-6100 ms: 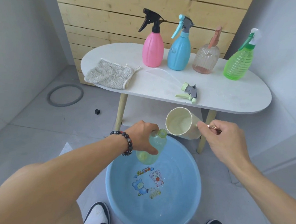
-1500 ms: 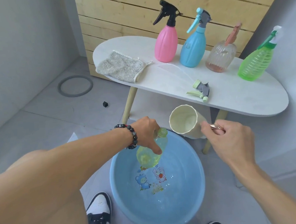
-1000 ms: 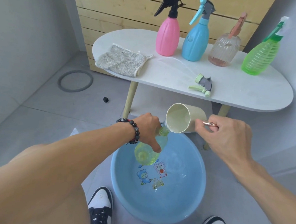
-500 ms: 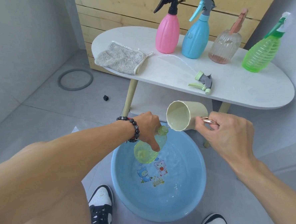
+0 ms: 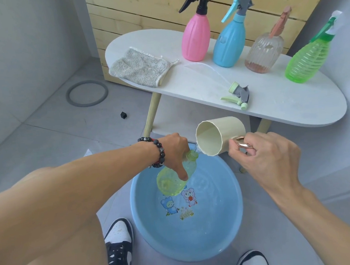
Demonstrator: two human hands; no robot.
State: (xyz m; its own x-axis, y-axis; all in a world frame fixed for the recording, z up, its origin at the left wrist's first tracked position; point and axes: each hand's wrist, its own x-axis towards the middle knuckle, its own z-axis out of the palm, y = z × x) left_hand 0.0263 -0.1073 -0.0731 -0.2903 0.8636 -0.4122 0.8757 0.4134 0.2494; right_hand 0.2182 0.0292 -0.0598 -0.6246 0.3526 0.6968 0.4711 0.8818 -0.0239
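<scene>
Pouring is in progress above the basin [image 5: 238,192]. The left hand [image 5: 172,153] grips the bottle [image 5: 169,183] round its shoulder, fingers curled over the top and thumb down the near side. The bottle hangs over the basin's far left part. Its long axis is tilted, with the base low and toward the person and the neck [image 5: 192,155] high and to the right. The right hand [image 5: 268,157] has its fingers closed on the handle [image 5: 243,145] of the cup [image 5: 221,135]. The cup lies nearly on its side, mouth facing left, with its lower lip just above and right of the neck. A thin stream appears to run from lip to neck. Further pouring depends on this alignment, since the neck lies directly down-left of the lip. The left hand is nearer the neck and is best placed to correct its position, while the right hand sets the tilt. A spray head [image 5: 238,94] lies on the table [image 5: 291,108] beyond.
</scene>
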